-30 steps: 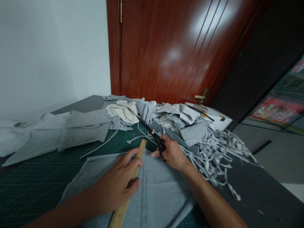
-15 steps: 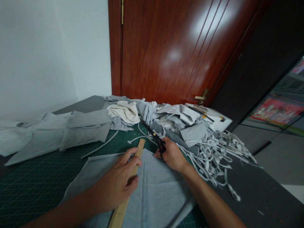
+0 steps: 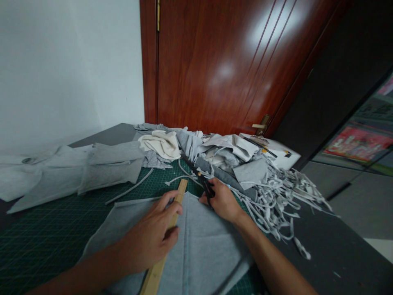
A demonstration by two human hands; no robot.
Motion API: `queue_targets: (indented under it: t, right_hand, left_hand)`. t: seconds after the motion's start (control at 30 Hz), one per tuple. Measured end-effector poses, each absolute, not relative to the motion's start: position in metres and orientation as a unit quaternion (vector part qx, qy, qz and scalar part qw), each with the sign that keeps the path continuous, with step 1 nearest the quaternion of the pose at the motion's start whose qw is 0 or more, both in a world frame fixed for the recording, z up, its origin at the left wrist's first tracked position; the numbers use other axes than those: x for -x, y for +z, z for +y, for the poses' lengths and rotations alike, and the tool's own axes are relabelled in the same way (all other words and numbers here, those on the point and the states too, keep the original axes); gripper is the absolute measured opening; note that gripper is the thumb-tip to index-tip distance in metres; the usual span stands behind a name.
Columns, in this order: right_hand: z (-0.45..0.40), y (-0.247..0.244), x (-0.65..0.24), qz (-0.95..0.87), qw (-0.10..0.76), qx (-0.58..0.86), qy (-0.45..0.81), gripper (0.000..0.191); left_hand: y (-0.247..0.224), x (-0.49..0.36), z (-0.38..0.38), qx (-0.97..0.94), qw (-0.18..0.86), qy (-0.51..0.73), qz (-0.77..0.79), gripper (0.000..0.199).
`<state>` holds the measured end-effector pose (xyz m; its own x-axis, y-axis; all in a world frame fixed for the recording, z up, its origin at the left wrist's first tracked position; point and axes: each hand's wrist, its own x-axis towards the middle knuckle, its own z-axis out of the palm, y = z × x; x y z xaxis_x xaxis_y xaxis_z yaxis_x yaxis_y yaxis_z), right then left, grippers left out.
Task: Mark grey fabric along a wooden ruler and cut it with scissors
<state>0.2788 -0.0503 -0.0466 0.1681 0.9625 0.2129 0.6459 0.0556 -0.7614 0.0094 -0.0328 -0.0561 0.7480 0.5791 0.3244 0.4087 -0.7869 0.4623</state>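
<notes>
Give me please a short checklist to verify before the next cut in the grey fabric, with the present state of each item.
1. Wooden ruler lies flat on the grey fabric: ok.
2. Left hand presses on the ruler: ok.
3. Right hand grips the black scissors: ok.
4. Blades open or shut: cannot tell.
5. Fabric lies smooth on the green cutting mat: ok, only faint fold lines.
6. Space beyond the scissors free: not ok, the pile of fabric scraps lies right behind the blades.
</notes>
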Motion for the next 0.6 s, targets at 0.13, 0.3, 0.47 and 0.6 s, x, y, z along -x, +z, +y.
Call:
queue_targets:
  t: [0.13, 0.3, 0.47, 0.6]
  right_hand:
    - [-0.05, -0.0473, -0.2788, -0.614, 0.392, 0.655, 0.201, 0.036]
    - [-0.051, -0.0461, -0.2784, -0.616, 0.389, 0.655, 0.198, 0.033]
    - [-0.0517, -0.0454, -0.2775, -0.616, 0.384, 0.658, 0.2, 0.032]
    - [-0.0521, -0.0443, -0.277, -0.618, 0.385, 0.656, 0.2, 0.032]
  left_hand:
    - [-0.0555, -0.0092, -0.033, -0.916, 0.185, 0.228, 0.273, 0.032]
    - [-0.0554, -0.009, -0.0339, -0.917, 0.185, 0.219, 0.277, 0.032]
    - [-0.0569, -0.0097, -0.0337, -0.913, 0.185, 0.236, 0.277, 0.032]
    - [-0.0566, -0.0094, -0.0335, -0.915, 0.183, 0.236, 0.27, 0.032]
